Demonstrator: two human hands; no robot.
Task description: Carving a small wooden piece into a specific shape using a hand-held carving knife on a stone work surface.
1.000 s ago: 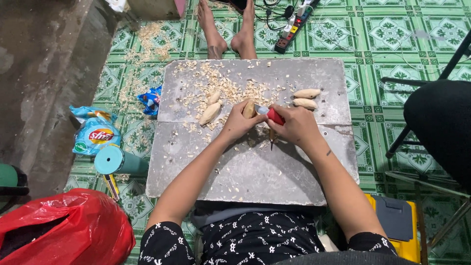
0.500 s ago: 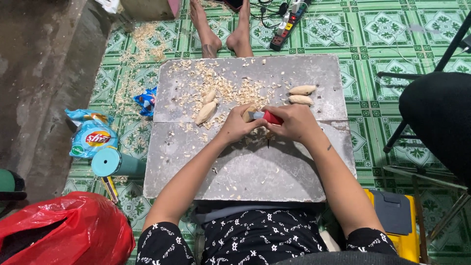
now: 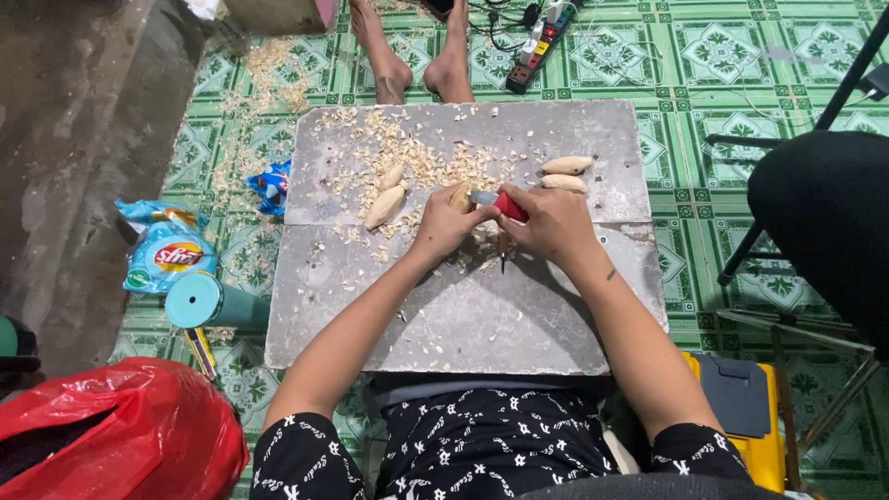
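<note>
I am closing my left hand (image 3: pixel 443 227) around a small pale wood piece (image 3: pixel 460 198), pinned low over the grey slab (image 3: pixel 463 315). Just right of it, my right hand (image 3: pixel 554 225) is wrapping shut on a red-handled knife (image 3: pixel 500 204), blade meeting the wood — I'm judging short, shallow strokes safest, fingers behind the edge. Finished blanks (image 3: pixel 567 173) are lying beyond my right hand.

The floor tiles (image 3: pixel 741 56) were green with white patterns, the slab (image 3: pixel 463 315) grey, the plastic bag (image 3: pixel 111 431) red, lower left.
</note>
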